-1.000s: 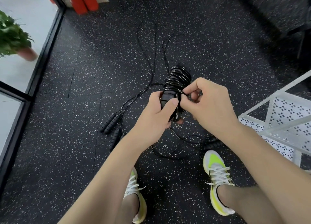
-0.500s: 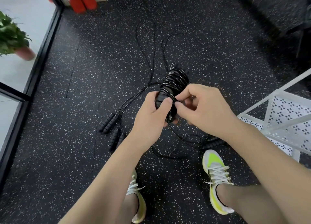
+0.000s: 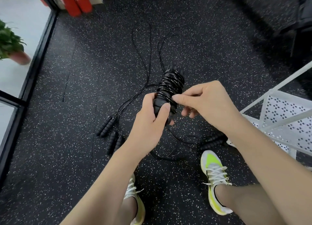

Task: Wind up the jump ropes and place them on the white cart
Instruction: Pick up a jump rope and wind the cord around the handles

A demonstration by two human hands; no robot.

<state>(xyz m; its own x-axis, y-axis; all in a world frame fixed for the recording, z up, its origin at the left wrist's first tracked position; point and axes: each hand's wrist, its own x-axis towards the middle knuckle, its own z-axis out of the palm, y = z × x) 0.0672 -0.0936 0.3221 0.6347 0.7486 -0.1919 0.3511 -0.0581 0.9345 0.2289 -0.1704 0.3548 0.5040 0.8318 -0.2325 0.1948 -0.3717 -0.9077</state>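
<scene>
Left hand grips wound jump rope; right hand pinches its cord.

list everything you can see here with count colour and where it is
wound jump rope: 1, black, cord coiled round its handles, held up mid-frame
loose cord: 1 tail, black, hanging from the bundle to the floor
jump ropes on floor: 2 handle pairs, black, left of the hands, cords running away up the floor
more handles: 1 pair as far as I can tell, black, by the cart foot
white cart: 1, white perforated metal, right edge
potted plant: 1, green in a reddish pot, far left
red objects: about 2, red, top left
floor: black speckled rubber
shoes: 2, white and neon yellow, bottom
left hand: grips the bundle's lower end
right hand: pinches the cord at the bundle
</scene>
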